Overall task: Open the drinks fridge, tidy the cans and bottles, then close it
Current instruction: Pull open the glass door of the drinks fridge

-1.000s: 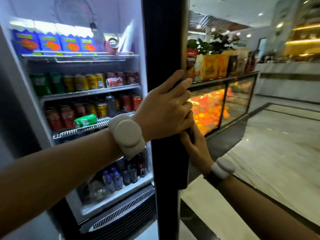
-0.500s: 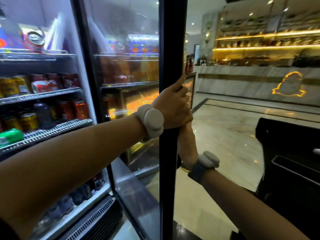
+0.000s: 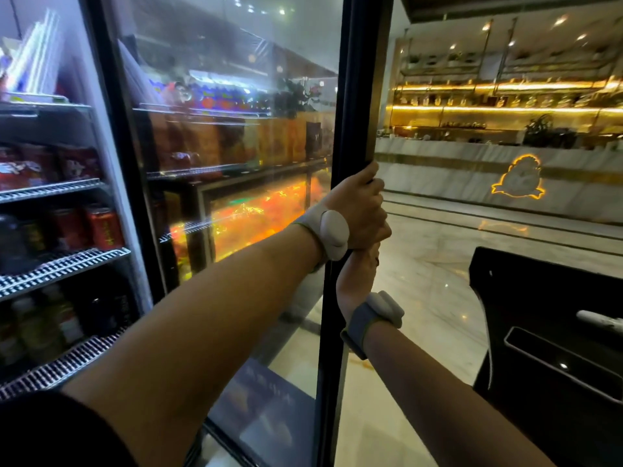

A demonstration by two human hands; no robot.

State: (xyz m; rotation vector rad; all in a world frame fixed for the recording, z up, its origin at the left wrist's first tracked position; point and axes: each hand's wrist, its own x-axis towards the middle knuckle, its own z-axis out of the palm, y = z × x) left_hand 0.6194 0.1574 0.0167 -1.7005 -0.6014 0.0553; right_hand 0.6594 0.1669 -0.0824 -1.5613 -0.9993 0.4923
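Observation:
The drinks fridge (image 3: 111, 183) stands at the left with its glass door (image 3: 236, 163) swung wide open. My left hand (image 3: 362, 210) is wrapped around the door's black outer edge (image 3: 364, 79) at mid height. Just below it, my right hand (image 3: 359, 274) grips the same edge from the far side. Both wrists wear grey bands. Red cans (image 3: 101, 227) stand on a wire shelf (image 3: 60, 264). More red cans (image 3: 40, 166) sit on the shelf above. Dark bottles (image 3: 67, 318) fill a lower shelf, blurred.
A black counter or cabinet (image 3: 546, 318) stands close at the right, beyond the door's edge. A polished marble floor (image 3: 431, 264) stretches ahead to a lit bar counter (image 3: 472, 170). An orange-lit display case (image 3: 256, 210) shows through the door glass.
The door has swung further open to the right with both hands holding its edge. The view has turned right, so less of the fridge shelves shows.

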